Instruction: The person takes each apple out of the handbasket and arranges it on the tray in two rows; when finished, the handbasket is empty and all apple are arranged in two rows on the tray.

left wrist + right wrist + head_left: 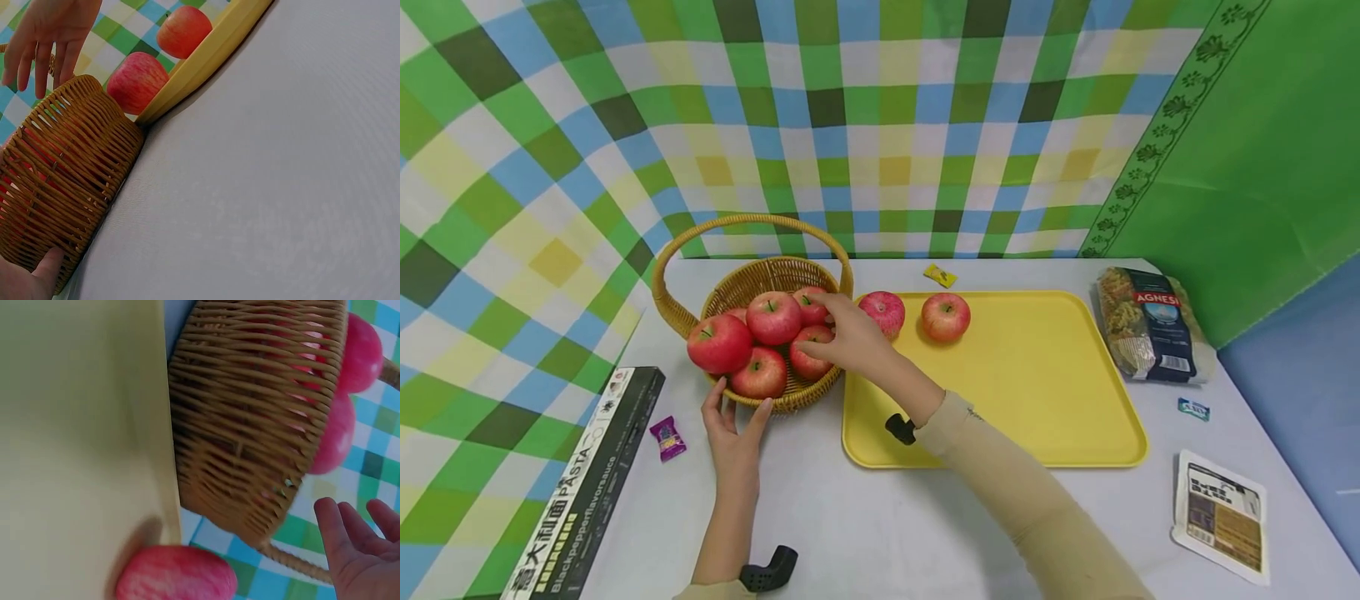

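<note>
Presently right hand (850,333) hovers spread over basket (790,398) apples (811,353); left hand (733,433) braces wicker, fingers straight; fruit firm, smooth, bruisable; grasp around its girth.

head: high, looking down | wrists: low, close | shared: basket (790,400)

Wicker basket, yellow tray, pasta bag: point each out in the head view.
Wicker basket (808,398): head view, on its woven front wall.
Yellow tray (1037,392): head view, on its bare middle.
Pasta bag (1150,329): head view, on its dark label.
</note>
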The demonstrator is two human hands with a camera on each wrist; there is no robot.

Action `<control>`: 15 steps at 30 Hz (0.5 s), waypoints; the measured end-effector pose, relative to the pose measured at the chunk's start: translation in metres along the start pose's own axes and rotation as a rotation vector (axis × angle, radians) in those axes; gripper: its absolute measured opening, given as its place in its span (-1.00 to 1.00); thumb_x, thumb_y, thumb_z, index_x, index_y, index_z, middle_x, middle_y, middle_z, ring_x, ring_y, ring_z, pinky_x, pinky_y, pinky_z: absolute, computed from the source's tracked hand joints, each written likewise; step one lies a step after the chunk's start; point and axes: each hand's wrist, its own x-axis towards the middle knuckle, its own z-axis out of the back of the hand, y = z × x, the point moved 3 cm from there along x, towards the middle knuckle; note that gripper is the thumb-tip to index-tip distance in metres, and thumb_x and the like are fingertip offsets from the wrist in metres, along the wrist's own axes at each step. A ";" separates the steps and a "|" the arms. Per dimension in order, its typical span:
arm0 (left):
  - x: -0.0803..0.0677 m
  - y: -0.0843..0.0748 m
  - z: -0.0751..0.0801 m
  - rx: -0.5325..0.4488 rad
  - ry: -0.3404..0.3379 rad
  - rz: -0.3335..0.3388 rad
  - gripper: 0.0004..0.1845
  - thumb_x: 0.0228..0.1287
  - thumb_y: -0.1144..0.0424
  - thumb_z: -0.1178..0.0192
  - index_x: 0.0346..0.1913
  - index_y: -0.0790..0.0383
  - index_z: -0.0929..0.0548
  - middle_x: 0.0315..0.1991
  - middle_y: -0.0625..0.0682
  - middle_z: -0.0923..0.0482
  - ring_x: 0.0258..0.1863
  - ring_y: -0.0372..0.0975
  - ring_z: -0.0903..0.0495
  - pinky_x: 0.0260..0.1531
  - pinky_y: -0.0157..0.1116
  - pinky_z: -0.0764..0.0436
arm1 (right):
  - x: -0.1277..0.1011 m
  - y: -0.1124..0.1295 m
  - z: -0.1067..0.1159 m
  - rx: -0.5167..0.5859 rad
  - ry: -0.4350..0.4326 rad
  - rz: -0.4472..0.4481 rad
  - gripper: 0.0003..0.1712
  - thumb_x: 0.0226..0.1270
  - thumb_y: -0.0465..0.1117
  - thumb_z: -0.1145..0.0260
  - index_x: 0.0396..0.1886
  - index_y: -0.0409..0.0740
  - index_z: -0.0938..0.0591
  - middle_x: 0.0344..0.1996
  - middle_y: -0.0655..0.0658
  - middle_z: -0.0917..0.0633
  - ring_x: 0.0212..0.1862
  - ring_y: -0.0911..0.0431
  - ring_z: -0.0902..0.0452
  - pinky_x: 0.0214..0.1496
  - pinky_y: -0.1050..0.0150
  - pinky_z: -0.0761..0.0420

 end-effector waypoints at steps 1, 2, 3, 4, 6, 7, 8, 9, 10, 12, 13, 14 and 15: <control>0.000 0.000 0.000 0.003 0.001 0.000 -0.20 0.20 0.15 -0.36 0.41 -0.13 -0.12 0.48 -0.14 0.09 0.48 -0.12 0.10 0.36 -0.14 -0.23 | 0.003 -0.001 -0.003 -0.001 -0.008 -0.008 -0.11 0.13 0.10 -0.45 0.41 -0.08 -0.33 0.22 -0.15 -0.46 0.13 -0.01 -0.46 0.08 0.19 -0.58; 0.000 0.000 0.000 0.004 0.001 0.001 -0.19 0.20 0.15 -0.36 0.41 -0.13 -0.12 0.48 -0.14 0.08 0.48 -0.12 0.10 0.36 -0.14 -0.23 | 0.006 -0.001 -0.006 -0.002 -0.018 -0.017 -0.11 0.13 0.11 -0.45 0.40 -0.09 -0.33 0.22 -0.13 -0.45 0.13 0.00 -0.46 0.08 0.18 -0.58; -0.001 -0.001 0.000 0.006 0.001 0.000 -0.19 0.20 0.14 -0.36 0.41 -0.14 -0.11 0.48 -0.14 0.08 0.48 -0.11 0.10 0.36 -0.14 -0.23 | 0.008 -0.001 -0.008 -0.002 -0.029 -0.024 -0.11 0.12 0.11 -0.45 0.39 -0.09 -0.34 0.23 -0.12 -0.45 0.14 0.02 -0.45 0.10 0.17 -0.57; -0.001 -0.001 0.000 0.009 0.001 0.000 -0.19 0.20 0.14 -0.36 0.41 -0.13 -0.11 0.48 -0.14 0.08 0.48 -0.11 0.10 0.36 -0.14 -0.23 | 0.011 -0.002 -0.011 0.000 -0.040 -0.029 -0.11 0.12 0.11 -0.45 0.38 -0.10 -0.34 0.24 -0.11 -0.45 0.14 0.02 -0.44 0.11 0.16 -0.57; -0.002 -0.002 0.000 0.013 -0.001 -0.001 -0.19 0.20 0.14 -0.36 0.41 -0.13 -0.11 0.48 -0.14 0.08 0.48 -0.11 0.11 0.36 -0.14 -0.22 | 0.017 -0.002 -0.016 -0.012 -0.054 -0.043 -0.11 0.12 0.12 -0.45 0.38 -0.09 -0.34 0.26 -0.08 -0.43 0.18 0.05 -0.41 0.15 0.16 -0.55; -0.002 -0.003 0.000 0.017 -0.003 0.001 -0.19 0.20 0.14 -0.36 0.41 -0.13 -0.11 0.47 -0.14 0.08 0.48 -0.11 0.10 0.36 -0.14 -0.23 | 0.019 -0.002 -0.019 -0.017 -0.057 -0.052 -0.11 0.12 0.13 -0.45 0.38 -0.09 -0.33 0.26 -0.08 -0.43 0.19 0.07 -0.41 0.16 0.17 -0.54; -0.002 -0.003 0.000 0.019 -0.004 0.001 -0.19 0.20 0.14 -0.36 0.41 -0.13 -0.11 0.47 -0.14 0.07 0.48 -0.11 0.10 0.36 -0.14 -0.23 | 0.022 -0.002 -0.021 -0.026 -0.057 -0.059 -0.10 0.12 0.14 -0.44 0.39 -0.09 -0.32 0.27 -0.08 -0.42 0.20 0.08 -0.39 0.18 0.17 -0.52; -0.002 -0.003 0.001 0.020 -0.005 0.000 -0.19 0.20 0.14 -0.36 0.41 -0.13 -0.11 0.47 -0.14 0.07 0.48 -0.11 0.10 0.35 -0.14 -0.24 | 0.024 -0.001 -0.023 -0.036 -0.055 -0.069 -0.09 0.12 0.15 -0.44 0.40 -0.09 -0.32 0.28 -0.09 -0.42 0.22 0.08 -0.38 0.21 0.17 -0.51; -0.002 -0.004 0.001 0.022 -0.006 -0.001 -0.19 0.20 0.14 -0.36 0.41 -0.12 -0.11 0.47 -0.14 0.06 0.48 -0.11 0.09 0.35 -0.15 -0.24 | 0.027 -0.001 -0.025 -0.043 -0.052 -0.079 -0.08 0.13 0.16 -0.43 0.41 -0.08 -0.30 0.29 -0.08 -0.41 0.24 0.09 -0.37 0.22 0.17 -0.50; -0.002 -0.004 0.000 0.017 -0.004 -0.004 -0.19 0.20 0.15 -0.36 0.41 -0.12 -0.11 0.47 -0.13 0.06 0.48 -0.11 0.09 0.36 -0.15 -0.23 | 0.032 0.001 -0.029 -0.052 -0.044 -0.096 -0.05 0.13 0.18 -0.42 0.43 -0.06 -0.27 0.31 -0.08 -0.39 0.27 0.08 -0.36 0.25 0.16 -0.47; -0.001 -0.004 0.000 0.018 -0.004 -0.004 -0.20 0.20 0.15 -0.36 0.40 -0.11 -0.12 0.47 -0.14 0.05 0.48 -0.11 0.09 0.35 -0.15 -0.24 | 0.035 0.001 -0.030 -0.054 -0.040 -0.103 -0.04 0.13 0.19 -0.42 0.43 -0.07 -0.26 0.32 -0.09 -0.38 0.28 0.07 -0.35 0.26 0.15 -0.46; -0.001 -0.003 0.000 0.016 -0.003 -0.003 -0.20 0.20 0.15 -0.36 0.40 -0.11 -0.12 0.47 -0.13 0.05 0.48 -0.11 0.08 0.35 -0.16 -0.24 | 0.037 0.002 -0.031 -0.060 -0.036 -0.112 -0.03 0.13 0.20 -0.41 0.44 -0.07 -0.25 0.32 -0.09 -0.38 0.28 0.07 -0.35 0.27 0.13 -0.45; -0.001 -0.003 0.000 0.013 -0.002 -0.002 -0.20 0.20 0.15 -0.36 0.40 -0.11 -0.12 0.47 -0.13 0.05 0.48 -0.11 0.08 0.35 -0.16 -0.24 | 0.039 0.002 -0.032 -0.066 -0.033 -0.121 -0.02 0.12 0.21 -0.41 0.44 -0.07 -0.25 0.32 -0.10 -0.38 0.28 0.06 -0.35 0.28 0.12 -0.44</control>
